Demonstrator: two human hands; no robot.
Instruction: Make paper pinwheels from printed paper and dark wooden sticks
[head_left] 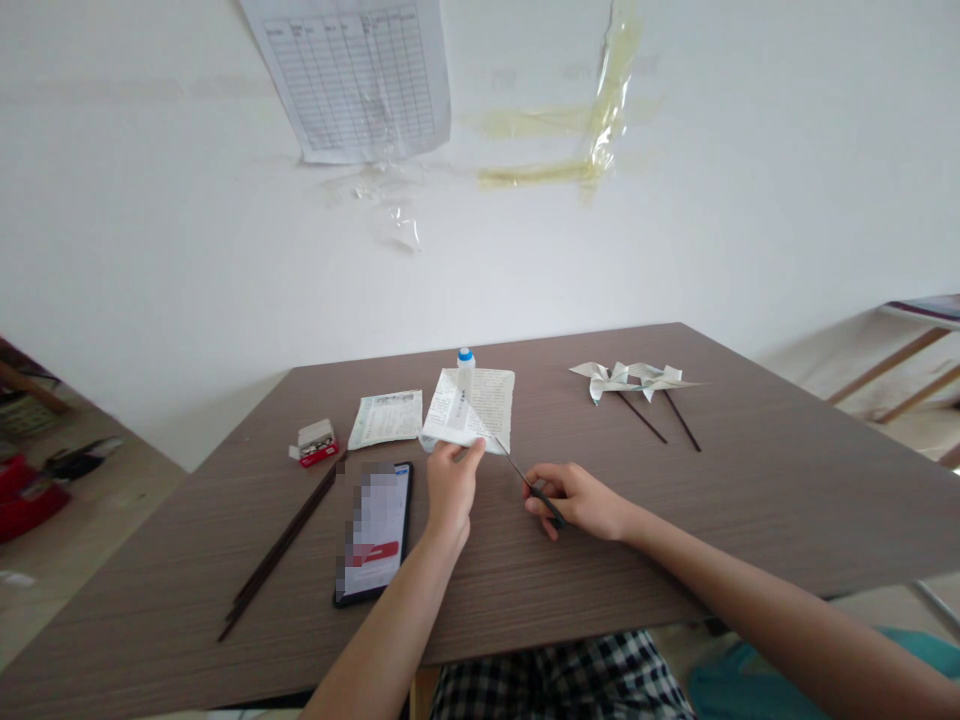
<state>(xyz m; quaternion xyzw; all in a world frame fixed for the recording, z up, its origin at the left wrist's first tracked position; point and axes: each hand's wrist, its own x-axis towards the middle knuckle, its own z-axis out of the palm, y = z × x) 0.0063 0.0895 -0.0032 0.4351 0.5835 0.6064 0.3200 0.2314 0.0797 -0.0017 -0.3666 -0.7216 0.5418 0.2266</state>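
Observation:
My left hand [452,485] pinches the near edge of a square sheet of printed paper [491,395], holding it up off the table. In my right hand [574,497] is a pair of scissors [541,500] with dark handles, my fingers through the loops. The blades reach the paper's lower right corner and seem to be at its edge; how far they cut in is too small to tell. Behind the sheet stands a glue bottle [466,357] with a blue cap, its lower part hidden by the paper.
On the table [750,500] another folded printed paper [390,415] lies left, near a small red box [315,443] of metal pieces. Thin dark sticks [281,545] and a phone [379,540] are beside my left arm. Paper pinwheels [630,378] on sticks lie at the right. A wall rises behind.

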